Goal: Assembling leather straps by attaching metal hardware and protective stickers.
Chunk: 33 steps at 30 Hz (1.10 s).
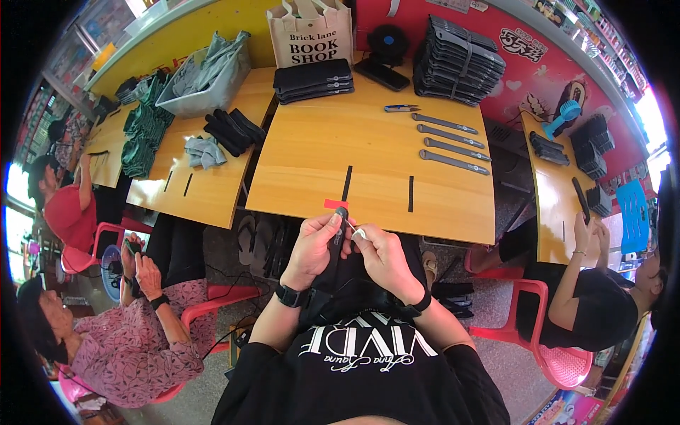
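Note:
My left hand [310, 248] is closed around a dark grey strap [336, 244], its tip pointing up between thumb and fingers near the front table edge. My right hand [388, 261] pinches a small thin tool with a white part [359, 233], whose slender end reaches toward the strap's tip. The tool's exact kind is too small to make out. Just beyond my hands, a red tape mark [336, 204] and a black strip [347, 183] lie on the wooden table [297, 156]. Another black strip [411, 194] lies to the right.
Several grey straps [453, 144] lie in a row at right, below blue-handled thread snips [401, 108]. Behind stand dark stacked pieces [315, 79], a tote bag [312, 35], a phone [382, 74], a fan [388, 44] and a tied bundle [459, 60]. Co-workers sit left [134, 326] and right [591, 304].

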Motion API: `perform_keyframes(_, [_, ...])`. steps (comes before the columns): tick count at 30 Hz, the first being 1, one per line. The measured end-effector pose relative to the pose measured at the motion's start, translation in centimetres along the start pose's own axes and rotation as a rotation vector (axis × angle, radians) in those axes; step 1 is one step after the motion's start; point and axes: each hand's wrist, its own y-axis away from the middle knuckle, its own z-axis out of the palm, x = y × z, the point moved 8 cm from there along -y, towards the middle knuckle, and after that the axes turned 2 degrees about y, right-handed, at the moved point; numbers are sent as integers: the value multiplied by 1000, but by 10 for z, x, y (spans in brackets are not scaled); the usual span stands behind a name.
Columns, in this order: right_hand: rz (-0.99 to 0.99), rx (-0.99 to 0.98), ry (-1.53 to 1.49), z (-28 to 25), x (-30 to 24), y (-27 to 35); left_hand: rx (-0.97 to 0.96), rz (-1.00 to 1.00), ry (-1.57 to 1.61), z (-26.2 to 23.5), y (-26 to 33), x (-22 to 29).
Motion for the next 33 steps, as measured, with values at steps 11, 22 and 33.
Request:
perform_keyframes(11, [56, -149, -8, -1, 1, 0, -28, 36, -48, 0, 2, -4])
perform_keyframes(22, [-235, 28, 211, -6, -11, 3, -7, 131, -346, 14, 7, 16])
perform_keyframes(33, [-593, -92, 898, -9, -29, 3, -132, 222, -1047, 34, 9, 44])
